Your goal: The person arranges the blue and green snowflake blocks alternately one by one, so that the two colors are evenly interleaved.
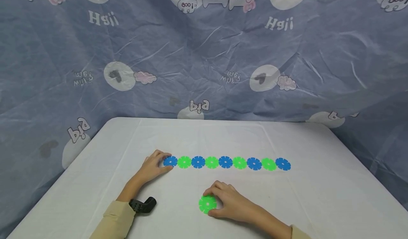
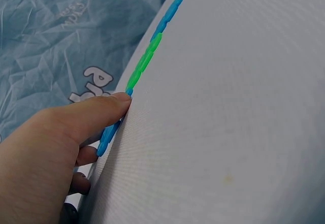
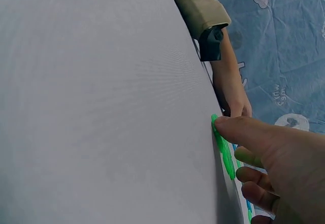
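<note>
A row of flower-shaped plastic building discs in alternating blue and green (image 1: 211, 162) runs across the white table. They lie flat and edge to edge; whether they interlock I cannot tell. At the row's left end my left hand (image 1: 153, 168) pinches the blue disc (image 1: 171, 161) between thumb and fingers, also seen edge-on as the blue disc (image 2: 107, 136) in the left wrist view. Nearer to me and apart from the row, my right hand (image 1: 232, 203) holds a single green disc (image 1: 207, 205) by its rim. The right wrist view shows that green disc (image 3: 223, 150) under the thumb.
The table (image 1: 287, 203) has a white cover with faint creases. Behind it and at both sides hangs a blue-grey printed cloth (image 1: 197, 54). A black band (image 1: 142, 205) circles the left wrist, below a beige sleeve (image 1: 116, 219).
</note>
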A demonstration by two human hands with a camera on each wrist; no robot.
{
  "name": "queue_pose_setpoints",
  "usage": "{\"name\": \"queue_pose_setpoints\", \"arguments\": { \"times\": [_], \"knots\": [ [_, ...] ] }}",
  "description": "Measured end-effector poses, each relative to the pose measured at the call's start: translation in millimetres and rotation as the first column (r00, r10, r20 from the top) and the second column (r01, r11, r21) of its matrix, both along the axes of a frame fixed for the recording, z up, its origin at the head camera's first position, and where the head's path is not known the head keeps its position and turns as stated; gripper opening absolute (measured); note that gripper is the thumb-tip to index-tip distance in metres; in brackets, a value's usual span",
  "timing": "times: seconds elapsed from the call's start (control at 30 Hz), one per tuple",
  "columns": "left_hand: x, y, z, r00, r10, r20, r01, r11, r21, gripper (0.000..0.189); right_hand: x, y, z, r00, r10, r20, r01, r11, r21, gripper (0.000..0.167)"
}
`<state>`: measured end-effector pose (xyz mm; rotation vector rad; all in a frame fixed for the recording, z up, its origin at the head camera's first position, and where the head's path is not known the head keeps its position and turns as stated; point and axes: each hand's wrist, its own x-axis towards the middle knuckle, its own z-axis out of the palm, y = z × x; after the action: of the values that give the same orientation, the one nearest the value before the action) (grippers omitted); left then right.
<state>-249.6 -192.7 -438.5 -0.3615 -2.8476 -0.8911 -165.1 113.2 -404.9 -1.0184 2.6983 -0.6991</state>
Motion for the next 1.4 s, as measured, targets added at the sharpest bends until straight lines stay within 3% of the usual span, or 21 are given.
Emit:
{"name": "queue_pose_setpoints", "arguments": {
  "times": [0.93, 1.23, 1.4],
  "knots": [
    [-0.5, 0.7, -1.4, 1.000, -0.003, -0.001, 0.003, 1.000, 0.017, 0.051, -1.4, -3.6, 1.6, 0.998, -0.020, -0.053, 0.021, 1.000, 0.022, 0.043],
    [-0.2, 0.7, -1.9, 1.000, -0.003, -0.001, 0.003, 1.000, 0.006, 0.052, 1.3, -3.7, 5.0, 0.997, -0.046, 0.057, 0.047, 0.999, -0.015, 0.042],
    [-0.6, 0.7, -1.2, 1.000, -0.005, -0.002, 0.005, 1.000, 0.010, 0.051, 4.2, -3.0, 6.0, 0.990, 0.014, 0.137, 0.002, 0.993, -0.115, 0.036]
  ]
}}
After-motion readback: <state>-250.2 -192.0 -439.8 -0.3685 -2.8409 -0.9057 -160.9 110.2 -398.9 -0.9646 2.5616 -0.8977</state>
